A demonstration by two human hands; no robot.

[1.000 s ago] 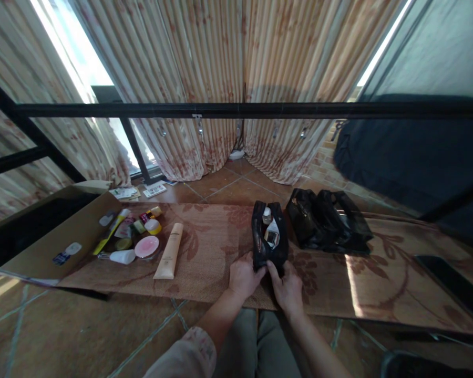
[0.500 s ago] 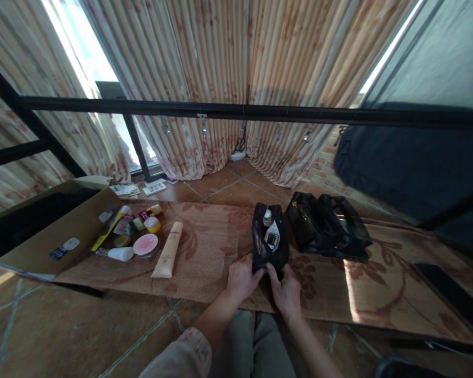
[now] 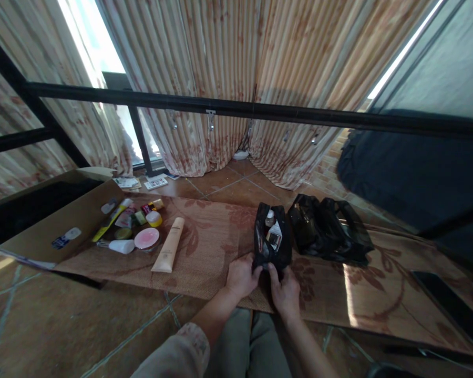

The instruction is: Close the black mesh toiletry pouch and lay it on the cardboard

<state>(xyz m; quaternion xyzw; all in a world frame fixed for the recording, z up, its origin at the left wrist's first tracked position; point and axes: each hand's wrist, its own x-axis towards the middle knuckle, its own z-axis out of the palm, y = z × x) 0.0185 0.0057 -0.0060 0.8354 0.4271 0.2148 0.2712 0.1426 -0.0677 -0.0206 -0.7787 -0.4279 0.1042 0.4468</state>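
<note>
A black cosmetic pouch (image 3: 281,254) stands on the cloth-covered table in front of me, its top unzipped. Inside it show a small bottle with a white cap (image 3: 269,216) and a white-labelled item (image 3: 275,236). At the pouch's near left corner, my left hand (image 3: 242,275) is closed, with thumb and fingers gripping the edge. My right hand (image 3: 284,289) pinches the near right edge, its thumb close to the left one. Whether either holds the zip pull is hidden. Just to the right sit more black pouches (image 3: 327,228), partly see-through.
Left of the pouch lies a beige squeeze tube (image 3: 169,247). Beyond it are a pink round case (image 3: 146,239), a yellow jar (image 3: 154,219) and several other cosmetics beside a cardboard box (image 3: 74,226). A dark phone (image 3: 451,304) rests at the right. A black metal bar (image 3: 236,108) crosses behind the table.
The camera view has tilted slightly. The pouch's opening looks a little wider, while both hands stay at its near end.
</note>
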